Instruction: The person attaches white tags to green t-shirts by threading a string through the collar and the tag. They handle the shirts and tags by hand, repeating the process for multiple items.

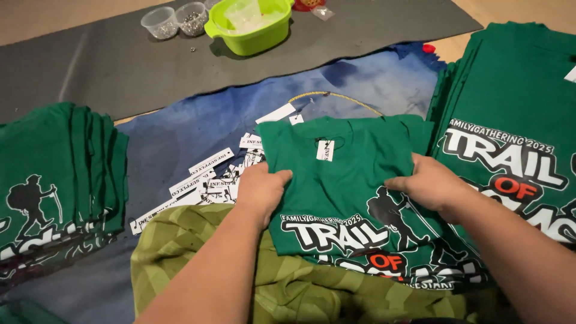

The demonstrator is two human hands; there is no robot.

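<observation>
Folded green shirt (348, 180) at frame centre, pinched at its left edge by left hand (261, 189), fingers curled onto the cloth; pressed at its right by right hand (432, 183), fingers together and flat. Paper tags (204, 180) scattered just left; shirt stacks (516, 90) far right and (54, 162) far left; lime tub (252, 27) above

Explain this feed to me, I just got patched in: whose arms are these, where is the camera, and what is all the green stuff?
There is no machine: the one picture comes from a camera on a person's head, looking down at their own bare hands. The left hand grips the left edge of a folded green shirt and the right hand presses on its right side. A small white tag hangs at the collar. Stacks of green shirts lie to the left and right. Loose white paper tags lie on a blue cloth. Farther back, a lime green tub and two clear cups sit on a grey mat.
</observation>
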